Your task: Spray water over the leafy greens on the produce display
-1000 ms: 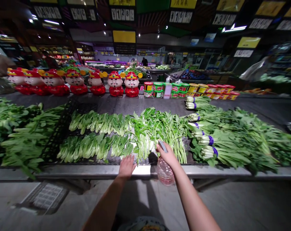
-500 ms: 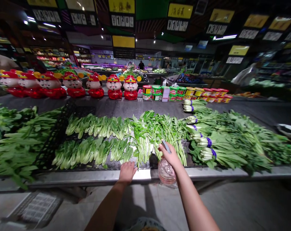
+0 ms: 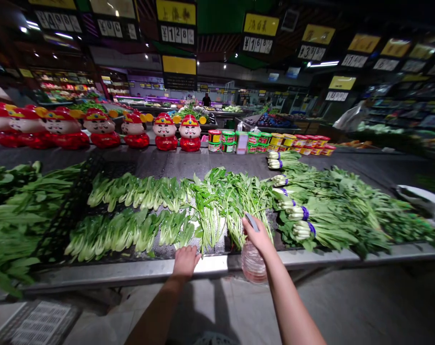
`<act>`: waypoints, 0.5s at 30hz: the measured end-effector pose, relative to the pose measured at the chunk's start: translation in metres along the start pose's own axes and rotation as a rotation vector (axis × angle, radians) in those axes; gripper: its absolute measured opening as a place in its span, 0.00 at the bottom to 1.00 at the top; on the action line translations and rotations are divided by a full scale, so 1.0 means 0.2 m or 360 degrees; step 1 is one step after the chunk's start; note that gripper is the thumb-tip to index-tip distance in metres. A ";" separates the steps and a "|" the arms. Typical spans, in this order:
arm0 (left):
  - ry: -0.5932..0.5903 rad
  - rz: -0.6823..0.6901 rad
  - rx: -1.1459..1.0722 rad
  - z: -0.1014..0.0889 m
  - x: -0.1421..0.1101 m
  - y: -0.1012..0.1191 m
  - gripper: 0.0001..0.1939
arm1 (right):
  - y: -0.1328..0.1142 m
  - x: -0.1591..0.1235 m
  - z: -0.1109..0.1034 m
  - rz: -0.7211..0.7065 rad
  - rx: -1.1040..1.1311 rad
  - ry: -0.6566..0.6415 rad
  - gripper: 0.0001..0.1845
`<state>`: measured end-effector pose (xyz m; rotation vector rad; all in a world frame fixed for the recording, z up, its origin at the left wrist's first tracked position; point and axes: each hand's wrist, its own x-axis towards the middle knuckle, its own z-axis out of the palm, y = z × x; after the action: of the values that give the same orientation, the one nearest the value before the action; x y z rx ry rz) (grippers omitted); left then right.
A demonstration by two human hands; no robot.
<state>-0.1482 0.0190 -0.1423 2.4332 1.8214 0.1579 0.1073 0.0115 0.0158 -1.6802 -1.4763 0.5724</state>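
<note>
My right hand is wrapped round the top of a clear pinkish spray bottle with a grey trigger. It holds the bottle upright at the front edge of the vegetable counter, before the loose long-stemmed greens. My left hand rests on the metal front rim, its fingers lying forward beside the front row of bok choy. A second row of bok choy lies behind. To the right of the bottle are leafy bunches with white stems tied in purple tape.
A black crate wall divides off more leafy greens at left. Red figurines and stacked tubs line the back ledge. Price signs hang overhead. A grey crate sits on the floor.
The view has turned slightly to the right. My right hand has shifted a little right along the counter with the spray bottle. My left hand stays on the rim.
</note>
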 end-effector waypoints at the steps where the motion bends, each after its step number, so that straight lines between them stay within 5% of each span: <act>1: 0.0013 0.0005 -0.0011 0.01 0.00 0.00 0.18 | 0.01 0.00 -0.01 0.0020 0.0036 0.0006 0.21; 15: 0.0048 0.0041 -0.0033 0.01 -0.01 -0.01 0.20 | 0.12 0.10 -0.16 0.0091 -0.0012 0.0219 0.22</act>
<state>-0.1505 0.0168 -0.1442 2.4542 1.7916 0.2158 0.1506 0.0222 0.0189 -1.7369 -1.3372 0.4724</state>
